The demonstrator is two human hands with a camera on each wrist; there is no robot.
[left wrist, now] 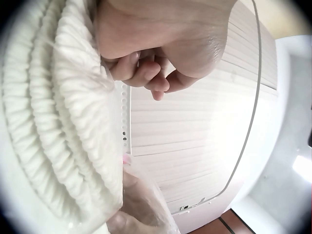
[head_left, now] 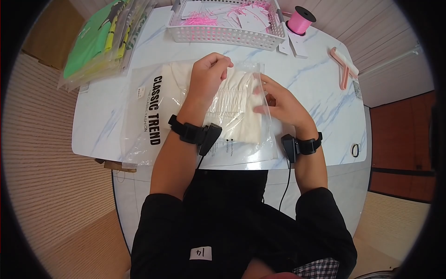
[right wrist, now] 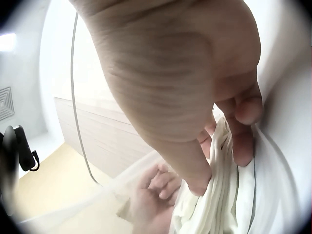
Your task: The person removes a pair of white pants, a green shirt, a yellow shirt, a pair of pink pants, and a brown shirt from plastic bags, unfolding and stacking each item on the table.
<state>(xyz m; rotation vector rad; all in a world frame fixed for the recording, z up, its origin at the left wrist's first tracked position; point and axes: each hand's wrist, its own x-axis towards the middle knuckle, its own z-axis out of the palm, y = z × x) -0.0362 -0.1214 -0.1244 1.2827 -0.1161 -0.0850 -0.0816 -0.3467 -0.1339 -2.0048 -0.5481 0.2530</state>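
Note:
A folded cream garment (head_left: 232,100) with gathered bands lies in a clear plastic bag (head_left: 139,121) printed CLASSIC TREND. My left hand (head_left: 207,76) is over the upper middle of the bag, its fingers curled with nothing visible between them; in the left wrist view the hand (left wrist: 161,39) lies against the gathered cloth (left wrist: 63,117). At the bag's right side, my right hand (head_left: 283,104) grips the garment's edge. The right wrist view shows the thumb of this hand (right wrist: 180,73) on one side of the folded layers (right wrist: 219,195) and fingers on the other.
A white perforated basket (head_left: 227,38) with pink strands and white cards stands at the back. Bagged green and yellow items (head_left: 95,42) lie back left. A pink ribbon spool (head_left: 299,21), a pink-and-white object (head_left: 343,69) and a black ring (head_left: 355,149) are on the right.

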